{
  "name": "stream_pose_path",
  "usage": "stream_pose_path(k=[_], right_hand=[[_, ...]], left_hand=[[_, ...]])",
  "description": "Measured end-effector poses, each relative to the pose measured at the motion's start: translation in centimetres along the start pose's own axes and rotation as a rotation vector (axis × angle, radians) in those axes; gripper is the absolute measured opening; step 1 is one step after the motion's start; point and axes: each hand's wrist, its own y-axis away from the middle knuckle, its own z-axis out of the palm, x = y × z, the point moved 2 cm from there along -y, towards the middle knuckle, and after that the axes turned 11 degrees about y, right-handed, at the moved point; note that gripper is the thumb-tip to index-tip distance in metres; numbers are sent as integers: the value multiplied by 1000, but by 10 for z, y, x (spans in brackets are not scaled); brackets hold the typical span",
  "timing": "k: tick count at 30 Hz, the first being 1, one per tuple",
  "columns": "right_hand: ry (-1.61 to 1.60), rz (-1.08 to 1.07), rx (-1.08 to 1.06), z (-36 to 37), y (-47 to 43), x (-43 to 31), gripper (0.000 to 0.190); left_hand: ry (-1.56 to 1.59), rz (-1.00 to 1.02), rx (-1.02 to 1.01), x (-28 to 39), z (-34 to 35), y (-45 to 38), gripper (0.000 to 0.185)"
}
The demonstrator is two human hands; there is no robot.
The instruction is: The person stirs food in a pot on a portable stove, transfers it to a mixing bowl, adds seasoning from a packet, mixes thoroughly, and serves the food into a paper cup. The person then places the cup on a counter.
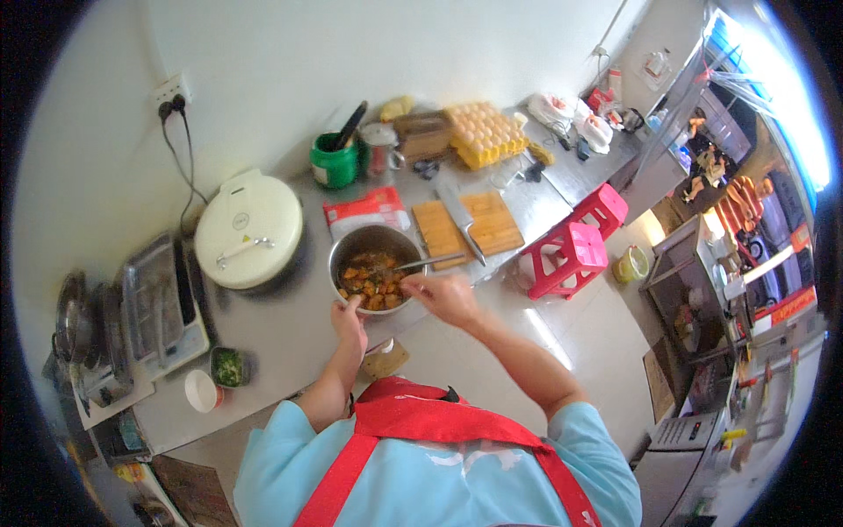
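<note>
A steel pot (336, 280) stands near the counter's front edge, holding browned chunks of food (375, 300) in dark liquid. My left hand (350, 323) grips the pot's near rim, thumb on top. At the right front of the rim is my right hand (441, 296), its fingertips bunched together over the edge; whether anything is pinched in them is hidden. A metal utensil (431, 261) leans in the pot, its handle sticking out over the right rim, beyond my right hand. Right behind the pot lies a red and white bag (365, 209).
A cleaver (454, 207) lies across a wooden cutting board (502, 221), handle towards me. Left are a round white electric griddle (249, 230), chopped greens (228, 367) and a paper cup (203, 391). Behind stand a green tub (334, 161) and egg trays (486, 132). Pink stools (570, 260) stand right.
</note>
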Motion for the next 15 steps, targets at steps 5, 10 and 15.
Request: stream_pose_path(k=[5, 10, 15], right_hand=[[47, 150, 13, -9, -79, 127, 16], [74, 213, 195, 4, -213, 260, 19], [249, 18, 27, 46, -333, 318, 31]], left_hand=[[-99, -3, -44, -12, 1, -11, 25], [-319, 513, 216, 8, 2, -1, 25], [-322, 775, 518, 14, 58, 28, 20]])
